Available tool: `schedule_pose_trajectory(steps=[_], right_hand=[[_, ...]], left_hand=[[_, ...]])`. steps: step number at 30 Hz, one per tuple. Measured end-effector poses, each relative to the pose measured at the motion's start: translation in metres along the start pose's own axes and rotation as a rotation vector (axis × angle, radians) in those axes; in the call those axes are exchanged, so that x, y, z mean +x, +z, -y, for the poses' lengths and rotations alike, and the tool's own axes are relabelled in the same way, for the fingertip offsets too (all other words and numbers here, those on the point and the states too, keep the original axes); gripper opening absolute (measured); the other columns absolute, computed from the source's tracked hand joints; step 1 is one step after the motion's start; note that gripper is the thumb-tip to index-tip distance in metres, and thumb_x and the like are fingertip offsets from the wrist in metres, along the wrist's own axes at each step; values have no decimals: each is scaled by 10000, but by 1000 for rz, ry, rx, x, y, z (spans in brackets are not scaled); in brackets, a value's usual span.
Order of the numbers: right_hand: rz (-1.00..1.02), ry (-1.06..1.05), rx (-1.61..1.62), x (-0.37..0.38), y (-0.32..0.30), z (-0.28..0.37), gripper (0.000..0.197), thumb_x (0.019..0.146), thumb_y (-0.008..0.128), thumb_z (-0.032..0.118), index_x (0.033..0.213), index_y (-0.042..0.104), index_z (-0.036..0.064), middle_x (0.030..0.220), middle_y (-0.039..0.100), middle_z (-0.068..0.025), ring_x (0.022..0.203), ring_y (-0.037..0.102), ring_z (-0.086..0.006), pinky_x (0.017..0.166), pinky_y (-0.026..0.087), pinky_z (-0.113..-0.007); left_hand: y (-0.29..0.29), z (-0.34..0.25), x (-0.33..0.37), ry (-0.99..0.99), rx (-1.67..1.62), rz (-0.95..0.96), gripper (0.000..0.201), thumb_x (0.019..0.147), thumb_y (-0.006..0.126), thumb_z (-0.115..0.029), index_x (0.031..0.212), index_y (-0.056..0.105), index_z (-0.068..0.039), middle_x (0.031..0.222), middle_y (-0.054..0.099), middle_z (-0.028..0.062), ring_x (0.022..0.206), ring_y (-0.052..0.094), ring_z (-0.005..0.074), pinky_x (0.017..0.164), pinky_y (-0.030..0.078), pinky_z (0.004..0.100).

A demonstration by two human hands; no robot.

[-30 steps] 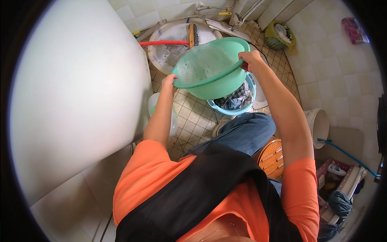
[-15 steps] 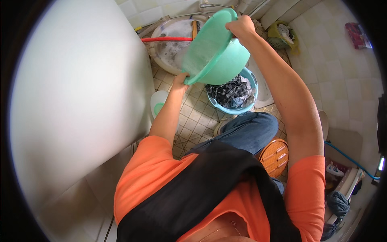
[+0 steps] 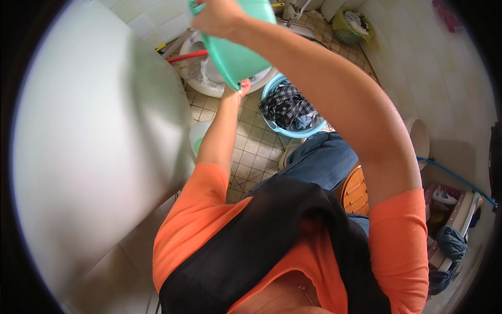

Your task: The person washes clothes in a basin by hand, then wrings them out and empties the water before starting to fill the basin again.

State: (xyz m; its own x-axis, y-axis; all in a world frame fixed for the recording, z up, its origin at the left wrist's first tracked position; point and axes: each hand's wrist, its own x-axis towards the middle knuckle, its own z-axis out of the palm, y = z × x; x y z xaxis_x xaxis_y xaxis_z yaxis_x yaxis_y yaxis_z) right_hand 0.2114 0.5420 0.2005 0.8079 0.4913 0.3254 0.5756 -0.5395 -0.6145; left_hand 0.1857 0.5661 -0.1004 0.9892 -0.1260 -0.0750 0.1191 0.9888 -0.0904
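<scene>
Both my hands hold a green plastic basin [image 3: 246, 44], tipped far over to the left above a round white tub [image 3: 196, 78] of sudsy water. My right hand [image 3: 217, 18] grips the raised far rim, my arm crossing over to the left. Lower down, my left hand [image 3: 239, 90] is closed around the near rim. The inside of the basin is turned away from view. A red handle [image 3: 187, 56] reaches into the tub. Just right of the tub, a light blue basin [image 3: 295, 133] on the floor holds dark plaid clothes [image 3: 288, 107].
A tall white appliance or panel [image 3: 99, 146] fills the left side. A white container with a green cap [image 3: 198, 141] stands beside it. An orange stool [image 3: 356, 193] is by my leg. At the far right stands a yellow-lined bin [image 3: 348, 36]; a rack with shoes [image 3: 444, 196] is nearer.
The green basin has moved left and tipped further over. My right hand has swung left and up with its rim; my left hand keeps the lower rim.
</scene>
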Motion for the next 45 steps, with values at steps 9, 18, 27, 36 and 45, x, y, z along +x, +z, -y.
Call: schedule_pose_trajectory(steps=[9, 18, 27, 36, 45], right_hand=[[229, -243, 92, -61, -21, 50, 430, 665, 595, 74, 1086, 533, 13, 851, 637, -129, 788, 626, -269, 713, 505, -342], [-218, 229, 421, -92, -207, -39, 596, 669, 629, 55, 1210, 409, -56, 851, 615, -132, 744, 605, -186, 655, 490, -287], [-696, 796, 782, -312, -313, -201, 349, 779, 593, 121, 1074, 494, -37, 967, 578, -147, 816, 618, -247, 685, 558, -375], [-1305, 675, 1047, -527, -351, -204, 407, 836, 581, 163, 1172, 439, -18, 1076, 536, -152, 982, 572, -286, 797, 502, -378], [-1389, 1027, 1061, -660, -262, -191, 359, 844, 551, 104, 1173, 454, -1, 1067, 546, -117, 868, 619, -238, 672, 519, -300]], left_hand=[[113, -18, 44, 143, 143, -94, 68, 881, 511, -129, 908, 509, -67, 771, 562, 66, 555, 531, 180, 413, 406, 288], [115, -37, 115, 90, 566, -471, 247, 798, 654, -205, 976, 544, -75, 897, 603, 65, 773, 600, 234, 609, 535, 351], [235, 190, 112, -157, 1727, 127, 225, 707, 671, -131, 843, 592, 29, 766, 611, 84, 619, 588, 155, 544, 486, 258], [179, 453, 77, -653, 1341, -75, 217, 703, 601, 0, 909, 544, 31, 840, 582, 123, 711, 608, 231, 623, 548, 319], [143, 667, 113, -621, 1402, -94, 314, 763, 561, -28, 1032, 444, 86, 951, 543, 220, 711, 609, 356, 534, 574, 416]])
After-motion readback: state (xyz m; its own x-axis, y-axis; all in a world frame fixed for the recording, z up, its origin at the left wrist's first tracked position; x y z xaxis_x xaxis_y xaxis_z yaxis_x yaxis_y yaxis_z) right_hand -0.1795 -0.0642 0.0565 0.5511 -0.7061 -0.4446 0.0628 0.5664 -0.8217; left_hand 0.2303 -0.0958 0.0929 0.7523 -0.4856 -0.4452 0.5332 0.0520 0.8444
